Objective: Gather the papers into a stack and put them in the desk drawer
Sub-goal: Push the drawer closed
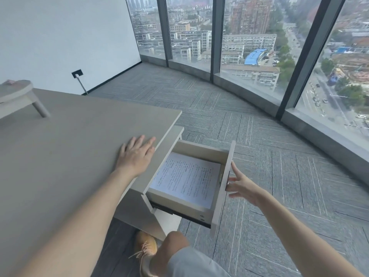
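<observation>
White papers (185,178) with black print — grey desk (60,156), grey striped carpet (259,146).

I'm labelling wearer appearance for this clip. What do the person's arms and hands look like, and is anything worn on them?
Both forearms are bare, with no sleeves in view. The left hand has no ring, watch or glove. The right hand is also ungloved, and no jewellery is visible on it.

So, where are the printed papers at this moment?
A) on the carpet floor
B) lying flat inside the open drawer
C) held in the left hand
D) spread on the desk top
B: the papers lie flat in the open drawer, while the left hand rests empty on the desk top and the right hand is at the drawer front.
</observation>
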`<state>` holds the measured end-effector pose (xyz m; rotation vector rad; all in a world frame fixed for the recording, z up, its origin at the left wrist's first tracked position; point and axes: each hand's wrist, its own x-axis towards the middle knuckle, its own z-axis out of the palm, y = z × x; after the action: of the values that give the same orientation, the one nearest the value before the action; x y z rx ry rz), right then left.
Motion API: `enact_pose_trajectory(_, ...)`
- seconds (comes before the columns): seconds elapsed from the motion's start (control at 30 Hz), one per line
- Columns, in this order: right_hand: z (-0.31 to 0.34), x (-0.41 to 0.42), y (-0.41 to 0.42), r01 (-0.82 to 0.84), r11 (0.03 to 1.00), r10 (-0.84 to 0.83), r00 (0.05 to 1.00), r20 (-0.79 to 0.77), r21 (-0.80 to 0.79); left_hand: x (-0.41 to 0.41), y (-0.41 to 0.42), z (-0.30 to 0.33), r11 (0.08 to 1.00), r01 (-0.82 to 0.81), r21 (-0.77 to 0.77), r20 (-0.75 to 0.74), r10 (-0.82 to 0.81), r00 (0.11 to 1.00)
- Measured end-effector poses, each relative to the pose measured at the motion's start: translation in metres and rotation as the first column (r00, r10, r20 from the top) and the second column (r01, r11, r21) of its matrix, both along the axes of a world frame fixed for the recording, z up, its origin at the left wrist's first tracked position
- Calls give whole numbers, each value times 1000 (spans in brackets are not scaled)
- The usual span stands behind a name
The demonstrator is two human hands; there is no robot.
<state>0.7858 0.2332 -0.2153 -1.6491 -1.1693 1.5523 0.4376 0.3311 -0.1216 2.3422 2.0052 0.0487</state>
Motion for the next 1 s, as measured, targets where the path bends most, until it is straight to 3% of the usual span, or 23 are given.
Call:
enact_pose_trajectory(0.47, -3, -73, 48, -73, 997, 72, 997, 42, 25, -1, 2, -2, 998, 1, 59, 46, -3, 999)
enact_pose_trajectory(1.0, -1, -139, 89, -93, 995, 94, 995, -43, 32, -2, 3, -5, 997, -6, 80, 53, 1, 999)
